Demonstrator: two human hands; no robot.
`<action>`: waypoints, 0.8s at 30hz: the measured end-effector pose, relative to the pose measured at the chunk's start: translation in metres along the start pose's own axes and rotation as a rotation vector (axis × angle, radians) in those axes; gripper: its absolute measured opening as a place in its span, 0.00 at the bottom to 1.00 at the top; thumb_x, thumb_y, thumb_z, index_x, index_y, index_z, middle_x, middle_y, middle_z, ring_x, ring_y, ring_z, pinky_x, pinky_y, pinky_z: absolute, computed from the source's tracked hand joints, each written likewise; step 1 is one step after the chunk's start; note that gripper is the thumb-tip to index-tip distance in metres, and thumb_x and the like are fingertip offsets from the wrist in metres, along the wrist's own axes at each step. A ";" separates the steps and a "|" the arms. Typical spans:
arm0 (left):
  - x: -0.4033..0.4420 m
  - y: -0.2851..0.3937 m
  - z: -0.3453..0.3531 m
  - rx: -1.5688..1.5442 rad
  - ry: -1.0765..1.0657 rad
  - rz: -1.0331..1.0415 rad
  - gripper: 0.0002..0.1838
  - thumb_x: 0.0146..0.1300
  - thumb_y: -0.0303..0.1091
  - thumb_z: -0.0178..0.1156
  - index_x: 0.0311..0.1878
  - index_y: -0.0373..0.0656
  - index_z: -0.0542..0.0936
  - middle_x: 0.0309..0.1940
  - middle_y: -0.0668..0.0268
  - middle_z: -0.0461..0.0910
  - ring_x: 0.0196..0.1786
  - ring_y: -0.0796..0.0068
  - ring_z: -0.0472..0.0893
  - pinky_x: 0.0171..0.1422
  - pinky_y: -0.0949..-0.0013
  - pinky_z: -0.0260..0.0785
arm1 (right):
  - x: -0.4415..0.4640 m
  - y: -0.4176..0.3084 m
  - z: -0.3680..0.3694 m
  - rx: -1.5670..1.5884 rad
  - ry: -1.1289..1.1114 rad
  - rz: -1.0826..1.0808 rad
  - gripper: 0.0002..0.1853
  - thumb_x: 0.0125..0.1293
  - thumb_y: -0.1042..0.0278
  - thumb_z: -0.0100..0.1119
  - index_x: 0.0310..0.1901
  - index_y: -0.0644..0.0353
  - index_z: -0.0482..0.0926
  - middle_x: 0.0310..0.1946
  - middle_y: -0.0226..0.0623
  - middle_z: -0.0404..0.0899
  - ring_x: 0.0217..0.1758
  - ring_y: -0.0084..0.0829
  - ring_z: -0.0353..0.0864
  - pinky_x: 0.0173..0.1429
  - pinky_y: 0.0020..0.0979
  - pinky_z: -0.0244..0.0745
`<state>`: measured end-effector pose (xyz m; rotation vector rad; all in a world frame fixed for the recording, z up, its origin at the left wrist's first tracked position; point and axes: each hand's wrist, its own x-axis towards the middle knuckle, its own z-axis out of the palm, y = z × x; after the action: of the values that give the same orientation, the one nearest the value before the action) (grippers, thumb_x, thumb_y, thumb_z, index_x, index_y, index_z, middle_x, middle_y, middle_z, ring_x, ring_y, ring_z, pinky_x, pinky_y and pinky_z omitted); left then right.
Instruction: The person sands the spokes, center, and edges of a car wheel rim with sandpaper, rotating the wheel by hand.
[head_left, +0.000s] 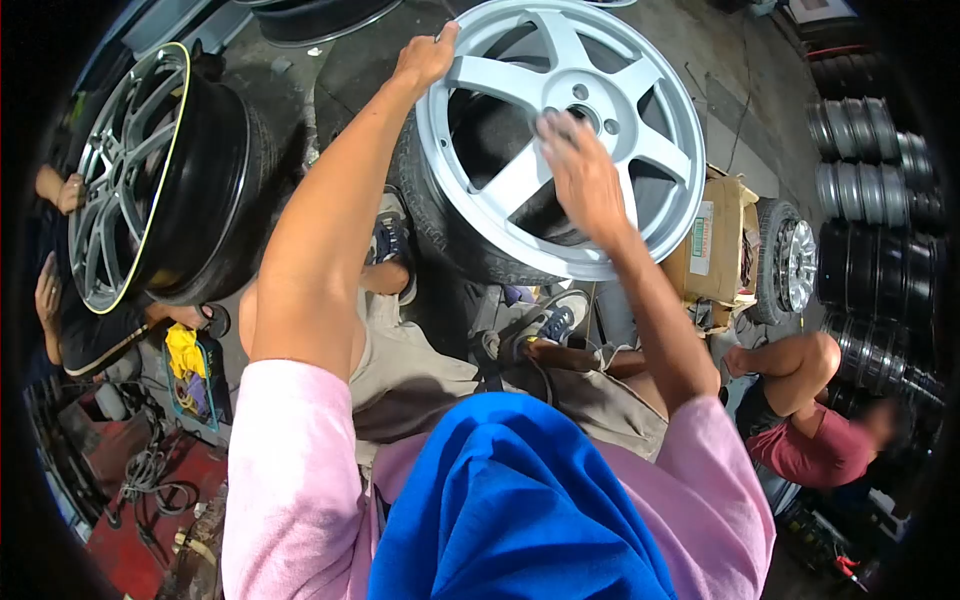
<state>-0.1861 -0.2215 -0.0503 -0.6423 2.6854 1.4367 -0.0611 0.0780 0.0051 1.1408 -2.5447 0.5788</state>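
Note:
A pale grey six-spoke wheel rim (515, 187) lies on a black tyre (430, 225) in front of me. My left hand (428, 58) holds the rim's outer edge at its upper left, with the fingers wrapped round it. Over the hub and a lower spoke is my right hand (580, 165). It is blurred by motion, and its fingertips are near the centre hole. Whether it touches the rim or holds anything cannot be made out.
At left, a co-worker's hands (72, 193) are at another rim (128, 180). A cardboard box (705, 240) and a tyred wheel (790, 262) stand at right. Stacked rims (860, 190) line the far right. A person in a red shirt (815, 445) sits at lower right.

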 end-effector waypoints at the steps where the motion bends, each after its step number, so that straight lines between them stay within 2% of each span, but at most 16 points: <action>1: 0.001 -0.005 0.002 -0.023 -0.009 0.004 0.47 0.77 0.70 0.42 0.68 0.29 0.81 0.69 0.33 0.77 0.76 0.36 0.74 0.82 0.47 0.64 | 0.025 0.010 0.006 0.011 0.027 -0.052 0.19 0.77 0.71 0.60 0.66 0.63 0.84 0.64 0.47 0.82 0.69 0.49 0.80 0.78 0.48 0.71; 4: -0.003 -0.008 -0.007 -0.151 -0.006 -0.009 0.50 0.79 0.71 0.36 0.66 0.26 0.81 0.68 0.30 0.77 0.77 0.33 0.73 0.82 0.48 0.62 | 0.099 0.015 0.031 0.090 0.053 -0.112 0.18 0.76 0.70 0.61 0.64 0.64 0.84 0.62 0.47 0.83 0.64 0.50 0.81 0.73 0.47 0.74; 6: -0.008 -0.003 -0.007 -0.215 -0.037 -0.043 0.51 0.80 0.71 0.34 0.66 0.25 0.81 0.68 0.29 0.77 0.77 0.33 0.72 0.82 0.48 0.62 | 0.130 0.009 0.042 0.135 -0.087 -0.277 0.17 0.74 0.70 0.62 0.62 0.64 0.84 0.59 0.44 0.83 0.62 0.49 0.82 0.69 0.46 0.76; 7: -0.012 -0.001 -0.009 -0.238 -0.025 -0.053 0.52 0.80 0.72 0.32 0.66 0.24 0.81 0.68 0.29 0.77 0.78 0.34 0.72 0.83 0.48 0.61 | 0.132 0.010 0.039 0.135 -0.084 -0.271 0.17 0.74 0.70 0.62 0.62 0.64 0.84 0.59 0.44 0.83 0.62 0.49 0.82 0.69 0.46 0.76; 9: -0.018 0.006 -0.016 -0.258 -0.007 -0.062 0.53 0.80 0.72 0.30 0.65 0.24 0.81 0.68 0.29 0.77 0.78 0.34 0.71 0.83 0.48 0.61 | 0.142 0.009 0.038 -0.049 -0.082 -0.481 0.10 0.74 0.66 0.63 0.50 0.59 0.85 0.48 0.37 0.82 0.55 0.41 0.83 0.63 0.41 0.79; 10: -0.022 0.010 -0.014 -0.226 0.042 -0.048 0.54 0.80 0.72 0.29 0.65 0.23 0.82 0.67 0.29 0.77 0.77 0.34 0.72 0.83 0.48 0.61 | 0.139 0.014 0.035 0.015 -0.147 -0.507 0.15 0.73 0.67 0.63 0.57 0.62 0.85 0.52 0.39 0.82 0.56 0.43 0.82 0.64 0.44 0.78; 13: -0.019 0.001 -0.004 -0.193 0.096 -0.010 0.56 0.80 0.73 0.27 0.63 0.21 0.81 0.66 0.29 0.79 0.75 0.34 0.75 0.81 0.47 0.62 | 0.143 0.021 0.030 -0.146 -0.201 -0.496 0.13 0.73 0.67 0.62 0.55 0.60 0.85 0.51 0.39 0.82 0.55 0.41 0.82 0.61 0.42 0.79; 15: -0.010 -0.002 -0.006 -0.360 0.080 -0.042 0.56 0.79 0.74 0.27 0.64 0.23 0.82 0.65 0.31 0.80 0.74 0.35 0.76 0.79 0.48 0.64 | 0.160 0.011 0.046 -0.173 -0.135 -0.474 0.12 0.71 0.68 0.62 0.52 0.61 0.85 0.50 0.38 0.82 0.54 0.41 0.83 0.60 0.41 0.79; 16: -0.011 -0.002 -0.007 -0.419 0.062 -0.075 0.54 0.79 0.75 0.27 0.65 0.29 0.84 0.65 0.36 0.82 0.74 0.38 0.77 0.78 0.49 0.65 | 0.170 0.001 0.051 -0.258 -0.226 -0.414 0.11 0.71 0.68 0.62 0.51 0.61 0.84 0.50 0.38 0.82 0.55 0.41 0.83 0.61 0.41 0.79; 17: -0.011 -0.004 -0.010 -0.416 0.065 -0.066 0.54 0.79 0.75 0.27 0.65 0.29 0.84 0.65 0.36 0.82 0.74 0.38 0.77 0.78 0.49 0.65 | 0.177 -0.006 0.054 -0.341 -0.318 -0.350 0.11 0.70 0.68 0.62 0.49 0.62 0.83 0.50 0.38 0.81 0.55 0.41 0.83 0.62 0.41 0.79; 19: -0.012 -0.010 -0.008 -0.512 0.049 -0.077 0.52 0.80 0.75 0.27 0.65 0.36 0.86 0.65 0.41 0.84 0.73 0.41 0.78 0.78 0.50 0.66 | 0.163 -0.012 0.050 -0.340 -0.283 -0.414 0.09 0.67 0.69 0.64 0.45 0.64 0.83 0.46 0.40 0.82 0.53 0.42 0.84 0.61 0.42 0.80; 20: -0.008 -0.011 -0.007 -0.459 0.085 -0.034 0.47 0.79 0.74 0.36 0.65 0.37 0.86 0.65 0.43 0.84 0.73 0.41 0.79 0.77 0.49 0.68 | 0.152 -0.010 0.042 -0.188 -0.239 -0.470 0.09 0.67 0.69 0.64 0.45 0.63 0.85 0.47 0.40 0.84 0.53 0.42 0.85 0.62 0.42 0.81; 21: -0.011 -0.006 -0.008 -0.471 0.074 -0.027 0.47 0.79 0.74 0.36 0.65 0.37 0.86 0.65 0.43 0.84 0.73 0.41 0.79 0.77 0.49 0.68 | 0.139 -0.007 0.032 -0.036 -0.195 -0.523 0.09 0.67 0.70 0.65 0.46 0.63 0.87 0.48 0.41 0.85 0.53 0.43 0.86 0.63 0.42 0.82; 22: -0.019 0.001 -0.013 -0.276 0.019 0.064 0.45 0.77 0.72 0.44 0.67 0.37 0.85 0.65 0.42 0.84 0.72 0.41 0.79 0.76 0.49 0.69 | 0.121 -0.001 0.022 0.072 -0.091 -0.455 0.14 0.70 0.72 0.64 0.55 0.61 0.89 0.56 0.43 0.87 0.60 0.46 0.87 0.69 0.42 0.81; 23: -0.022 0.007 -0.016 -0.079 -0.028 0.157 0.43 0.75 0.70 0.51 0.68 0.37 0.84 0.65 0.42 0.84 0.71 0.40 0.80 0.75 0.49 0.70 | 0.101 0.013 0.018 0.060 -0.091 -0.453 0.14 0.70 0.72 0.64 0.55 0.61 0.89 0.56 0.43 0.87 0.60 0.46 0.87 0.69 0.42 0.81; 24: -0.019 0.006 -0.013 0.072 0.018 0.203 0.48 0.70 0.67 0.64 0.73 0.27 0.76 0.67 0.38 0.82 0.72 0.43 0.81 0.77 0.52 0.71 | 0.080 0.033 0.017 0.100 -0.077 -0.223 0.17 0.72 0.73 0.63 0.60 0.59 0.87 0.61 0.43 0.86 0.64 0.46 0.85 0.73 0.42 0.78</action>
<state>-0.1692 -0.2225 -0.0336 -0.3900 2.8726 1.3717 -0.1390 0.0387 0.0154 1.4851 -2.4289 0.6214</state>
